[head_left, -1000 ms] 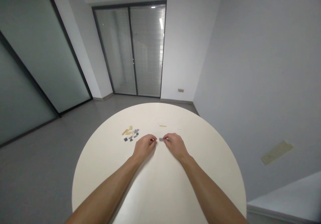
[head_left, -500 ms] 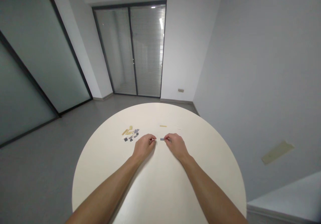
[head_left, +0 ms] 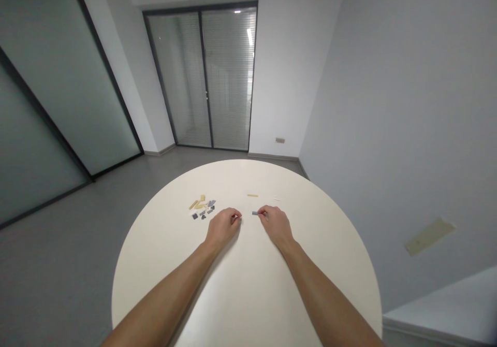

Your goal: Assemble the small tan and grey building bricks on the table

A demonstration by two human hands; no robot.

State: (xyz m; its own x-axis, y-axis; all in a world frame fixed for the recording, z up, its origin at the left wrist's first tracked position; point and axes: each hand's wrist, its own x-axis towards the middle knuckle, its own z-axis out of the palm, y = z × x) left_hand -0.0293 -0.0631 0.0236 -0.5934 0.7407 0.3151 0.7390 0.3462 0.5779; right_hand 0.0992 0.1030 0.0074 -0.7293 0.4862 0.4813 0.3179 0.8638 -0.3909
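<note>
My right hand (head_left: 275,223) rests on the round cream table (head_left: 248,290) with its fingers pinched on a small grey brick (head_left: 254,213). A short gap to the left, my left hand (head_left: 222,225) is curled shut, fingertips pressed together on something too small to make out. Left of it lies a small pile of tan and grey bricks (head_left: 202,208).
A single tan brick (head_left: 252,195) and a tiny white piece (head_left: 276,198) lie farther back on the table. Beyond the table are a grey floor, glass sliding doors with blinds and glass partition walls on the left.
My right hand has drawn a little to the right with the grey brick, widening the gap between the hands. The red bit seen at my left fingertips no longer shows.
</note>
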